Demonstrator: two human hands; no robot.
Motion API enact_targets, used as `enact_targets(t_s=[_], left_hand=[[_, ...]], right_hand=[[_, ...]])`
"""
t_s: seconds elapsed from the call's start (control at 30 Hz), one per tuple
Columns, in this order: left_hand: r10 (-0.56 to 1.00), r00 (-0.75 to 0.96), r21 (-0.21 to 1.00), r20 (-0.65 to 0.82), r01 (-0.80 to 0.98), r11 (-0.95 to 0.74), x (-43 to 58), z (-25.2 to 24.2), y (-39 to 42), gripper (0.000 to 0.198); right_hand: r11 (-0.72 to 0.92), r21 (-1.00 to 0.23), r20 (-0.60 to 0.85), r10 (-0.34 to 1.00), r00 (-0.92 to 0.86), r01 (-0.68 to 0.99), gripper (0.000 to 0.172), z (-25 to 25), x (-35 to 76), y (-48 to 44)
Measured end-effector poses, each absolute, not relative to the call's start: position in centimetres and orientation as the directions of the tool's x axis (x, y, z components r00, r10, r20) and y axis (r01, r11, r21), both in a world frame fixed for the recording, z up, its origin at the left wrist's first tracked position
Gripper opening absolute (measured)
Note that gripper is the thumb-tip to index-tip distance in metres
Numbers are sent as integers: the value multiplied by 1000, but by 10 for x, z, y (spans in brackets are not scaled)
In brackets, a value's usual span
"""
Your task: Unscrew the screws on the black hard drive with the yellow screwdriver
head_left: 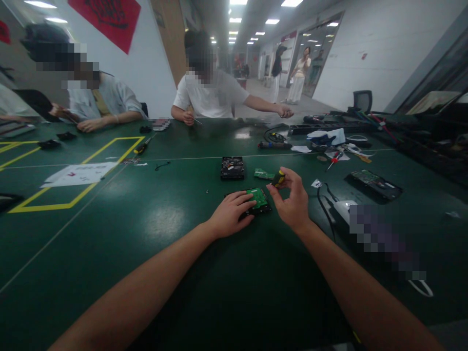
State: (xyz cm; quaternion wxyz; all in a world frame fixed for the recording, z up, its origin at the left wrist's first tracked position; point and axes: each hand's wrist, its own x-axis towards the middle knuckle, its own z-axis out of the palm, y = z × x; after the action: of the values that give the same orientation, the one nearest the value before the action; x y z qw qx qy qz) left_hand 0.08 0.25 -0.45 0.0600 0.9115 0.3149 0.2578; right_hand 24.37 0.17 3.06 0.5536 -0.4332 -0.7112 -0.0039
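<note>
A hard drive with a green circuit board [260, 199] facing up lies on the green table [168, 253]. My left hand [231, 213] rests on its near left side, fingers stretched over the board and holding it down. My right hand [291, 196] is closed round a small screwdriver with a yellow and black handle [278, 178], held upright over the drive's right edge. A second, black hard drive [232, 167] lies just beyond, and a loose green circuit board [263, 173] sits beside it.
Two people sit across the table, hands on it. A yellow taped rectangle [78, 192] with white paper [78, 174] marks the left. Tools, cables and cloth [329, 139] crowd the far right. Another drive [375, 182] and a white cabled device [343, 207] lie right.
</note>
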Motion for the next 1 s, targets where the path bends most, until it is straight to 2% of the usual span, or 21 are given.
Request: enact_targets(t_s=[0.2, 0.47, 0.83, 1.0], left_hand=[[607, 674, 261, 421, 551, -793, 1, -4, 3, 47], [605, 675, 257, 424, 551, -794, 1, -8, 4, 47], [597, 672, 263, 439, 539, -800, 1, -6, 3, 47], [600, 672, 255, 433, 547, -797, 1, -6, 3, 46]], right_hand=[[611, -453, 795, 607, -16, 649, 59, 35, 245, 1], [639, -559, 726, 685, -60, 529, 64, 34, 243, 1], [616, -469, 788, 616, -15, 633, 58, 35, 246, 1], [639, -522, 761, 649, -30, 565, 63, 35, 243, 1]])
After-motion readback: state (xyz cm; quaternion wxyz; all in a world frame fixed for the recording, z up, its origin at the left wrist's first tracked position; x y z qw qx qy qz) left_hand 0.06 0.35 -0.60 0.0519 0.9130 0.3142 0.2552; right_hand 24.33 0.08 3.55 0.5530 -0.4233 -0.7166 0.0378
